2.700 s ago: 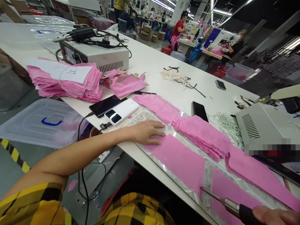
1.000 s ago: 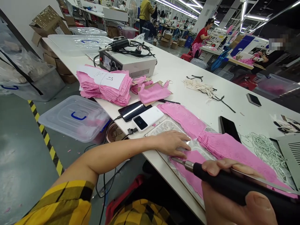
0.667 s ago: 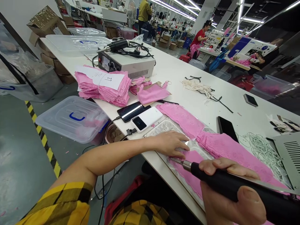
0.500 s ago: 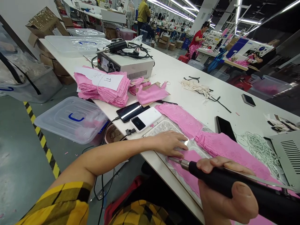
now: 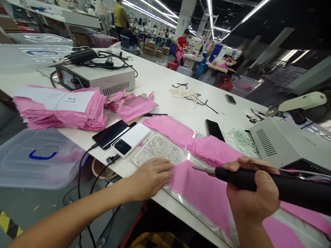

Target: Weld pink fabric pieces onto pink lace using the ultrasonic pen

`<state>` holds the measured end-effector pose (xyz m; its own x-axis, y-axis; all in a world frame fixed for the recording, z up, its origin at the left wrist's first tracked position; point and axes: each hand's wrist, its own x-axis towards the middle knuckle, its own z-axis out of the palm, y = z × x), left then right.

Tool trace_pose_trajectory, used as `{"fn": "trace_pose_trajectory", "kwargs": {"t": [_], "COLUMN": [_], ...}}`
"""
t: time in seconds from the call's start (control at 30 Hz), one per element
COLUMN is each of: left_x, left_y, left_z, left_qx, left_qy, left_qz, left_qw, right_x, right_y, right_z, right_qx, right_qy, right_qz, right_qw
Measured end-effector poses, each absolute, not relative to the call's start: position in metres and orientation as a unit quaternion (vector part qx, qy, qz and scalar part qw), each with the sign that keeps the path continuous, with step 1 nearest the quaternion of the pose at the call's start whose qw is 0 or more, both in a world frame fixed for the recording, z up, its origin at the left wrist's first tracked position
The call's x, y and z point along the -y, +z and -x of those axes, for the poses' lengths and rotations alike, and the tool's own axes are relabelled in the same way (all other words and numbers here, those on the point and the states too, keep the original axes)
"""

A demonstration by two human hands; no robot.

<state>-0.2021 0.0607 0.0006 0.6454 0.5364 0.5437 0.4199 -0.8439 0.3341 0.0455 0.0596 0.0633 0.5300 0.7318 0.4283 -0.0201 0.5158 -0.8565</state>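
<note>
My right hand [image 5: 254,196] is wrapped around a black handheld tool with a pointed metal tip [image 5: 243,178]. The tip hovers over or near a flat pink fabric piece [image 5: 204,193]; whether it touches cannot be told. At that piece's left edge lie the stretched fingers of my left hand [image 5: 155,177], palm down. Underneath is a clear-covered template board [image 5: 160,150] with a pale speckled surface. Farther back on the board are a pink fabric strip [image 5: 170,129] and a layered stack of pink pieces [image 5: 214,150].
To the left are a power bank [image 5: 131,137], a black phone [image 5: 111,132], a tied pink bundle [image 5: 90,117] and a control box [image 5: 111,79] carrying a similar tool. Another phone [image 5: 214,129], pale green cord [image 5: 241,141] and a grey machine [image 5: 292,137] stand right. Cables hang off the near edge.
My view has swung right. The tool tip has come away from my left fingers, and more of the pink piece shows. My left hand has shifted to the piece's left edge.
</note>
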Motion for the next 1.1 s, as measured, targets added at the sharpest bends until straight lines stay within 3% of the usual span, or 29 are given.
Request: {"fn": "trace_pose_trajectory", "kwargs": {"t": [0.3, 1.1], "left_x": [-0.063, -0.063], "left_y": [-0.009, -0.007], "left_z": [0.155, 0.148], "left_qx": [-0.256, -0.298], "left_qy": [0.284, 0.194], "left_qz": [-0.924, -0.935], "left_qw": [-0.015, 0.004], "right_x": [-0.071, -0.077], "right_y": [0.06, 0.048], "right_z": [-0.043, -0.039], "right_qx": [0.389, 0.414], "right_qy": [0.243, 0.248], "right_qz": [0.409, 0.405], "right_qw": [0.789, 0.777]}}
